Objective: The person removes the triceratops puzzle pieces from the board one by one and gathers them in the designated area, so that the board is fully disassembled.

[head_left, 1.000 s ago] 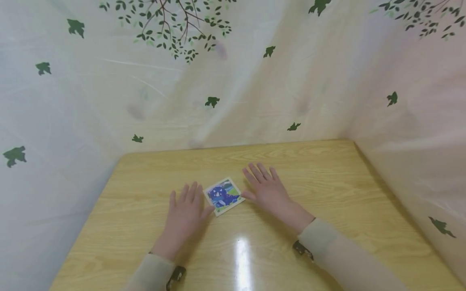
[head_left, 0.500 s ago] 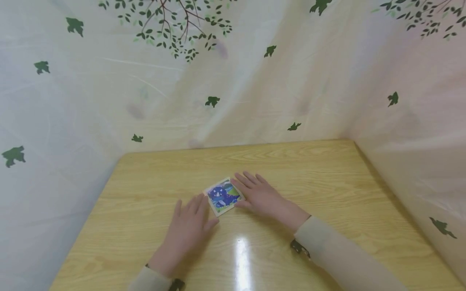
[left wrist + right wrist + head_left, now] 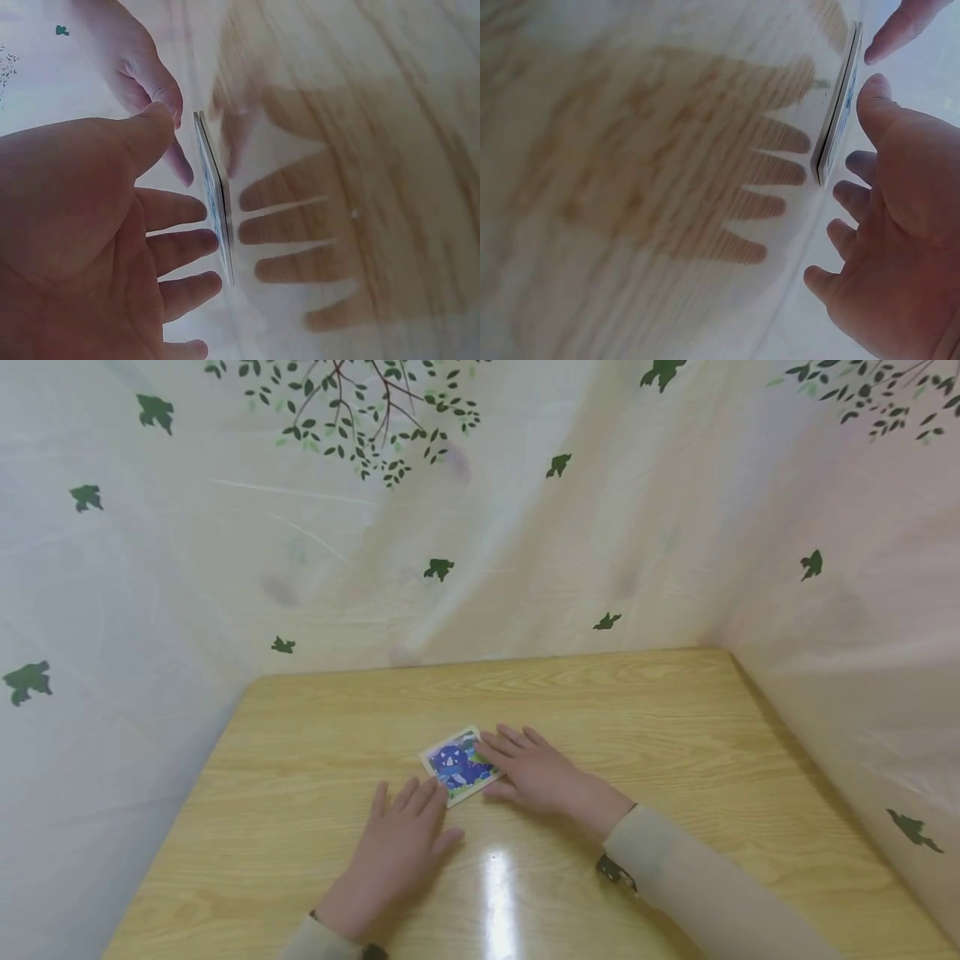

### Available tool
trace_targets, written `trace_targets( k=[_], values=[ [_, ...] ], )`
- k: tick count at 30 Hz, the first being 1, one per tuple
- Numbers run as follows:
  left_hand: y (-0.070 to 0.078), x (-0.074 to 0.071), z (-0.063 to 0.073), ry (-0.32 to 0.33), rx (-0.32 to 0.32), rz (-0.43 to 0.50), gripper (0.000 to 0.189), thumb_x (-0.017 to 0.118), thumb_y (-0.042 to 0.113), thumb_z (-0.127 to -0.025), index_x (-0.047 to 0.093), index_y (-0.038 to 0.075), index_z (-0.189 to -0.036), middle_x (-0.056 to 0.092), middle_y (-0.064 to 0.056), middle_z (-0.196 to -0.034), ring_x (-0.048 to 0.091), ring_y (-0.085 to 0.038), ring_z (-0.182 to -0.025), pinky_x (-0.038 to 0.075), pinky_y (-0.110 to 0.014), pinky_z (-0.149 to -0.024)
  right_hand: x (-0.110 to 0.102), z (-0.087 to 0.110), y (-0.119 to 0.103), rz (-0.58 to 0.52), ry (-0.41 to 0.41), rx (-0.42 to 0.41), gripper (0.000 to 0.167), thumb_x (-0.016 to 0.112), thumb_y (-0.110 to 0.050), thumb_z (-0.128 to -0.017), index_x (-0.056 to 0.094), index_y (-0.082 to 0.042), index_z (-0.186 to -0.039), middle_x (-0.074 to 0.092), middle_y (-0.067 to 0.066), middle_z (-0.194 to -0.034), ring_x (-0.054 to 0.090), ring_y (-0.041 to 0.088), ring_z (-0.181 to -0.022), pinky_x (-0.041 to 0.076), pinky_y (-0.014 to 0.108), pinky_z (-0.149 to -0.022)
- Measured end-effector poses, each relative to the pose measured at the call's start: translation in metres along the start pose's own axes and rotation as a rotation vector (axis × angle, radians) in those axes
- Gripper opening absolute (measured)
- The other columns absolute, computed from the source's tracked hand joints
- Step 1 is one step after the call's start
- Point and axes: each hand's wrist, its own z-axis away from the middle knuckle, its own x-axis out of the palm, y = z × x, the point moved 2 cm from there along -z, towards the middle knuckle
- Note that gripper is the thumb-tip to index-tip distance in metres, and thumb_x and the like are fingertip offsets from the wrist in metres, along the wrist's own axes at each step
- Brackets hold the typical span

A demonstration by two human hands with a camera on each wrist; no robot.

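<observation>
While the left hand (image 3: 405,845) lies spread with its fingertips at the near left edge of a picture card (image 3: 457,767), the right hand (image 3: 538,777) reaches over the card's right side, fingers extended and pinching nothing; whether either presses on it, I cannot tell. Flat, thin and four-cornered, the card has a pale border around a glossy-looking print of a blue horned dinosaur on green ground, and it lies at an angle near the middle of the surface (image 3: 300,735). That surface is yellowish, streaked with wood grain, and smooth enough to mirror a bright strip of glare (image 3: 498,902) and, in the wrist views, the fingers themselves. Around it hangs pale, softly creased sheeting (image 3: 337,568), printed with dark green birds (image 3: 155,413) and leafy branches (image 3: 382,410). Beige sleeves (image 3: 697,881) cover both forearms, and a dark device (image 3: 617,872) sits under the right wrist. The right fingers hide part of the print.
</observation>
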Motion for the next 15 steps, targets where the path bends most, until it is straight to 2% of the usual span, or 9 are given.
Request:
trace_targets(
  k=[6, 15],
  values=[
    [0.0005, -0.0031, -0.0012, -0.023, -0.004, 0.005, 0.069, 0.054, 0.056, -0.113, 0.053, 0.007, -0.162, 0.046, -0.017, -0.17, 0.041, -0.046, -0.157, 0.015, -0.075, -0.13, 0.0012, 0.001, -0.0001, 0.027, -0.032, -0.006, 0.074, 0.054, -0.057, -0.113, 0.04, -0.014, -0.172, 0.03, 0.01, -0.18, 0.022, 0.038, -0.167, 0.017, 0.064, -0.134],
    [-0.0042, -0.0065, -0.0096, -0.02, 0.001, 0.028, 0.068, 0.053, 0.054, -0.114, 0.051, 0.007, -0.164, 0.045, -0.018, -0.171, 0.04, -0.046, -0.158, 0.016, -0.075, -0.13, -0.0003, 0.0088, -0.0006, 0.047, -0.056, -0.003, 0.074, 0.052, -0.058, -0.113, 0.039, -0.014, -0.172, 0.027, 0.011, -0.18, 0.02, 0.039, -0.167, 0.016, 0.064, -0.134]
  ],
)
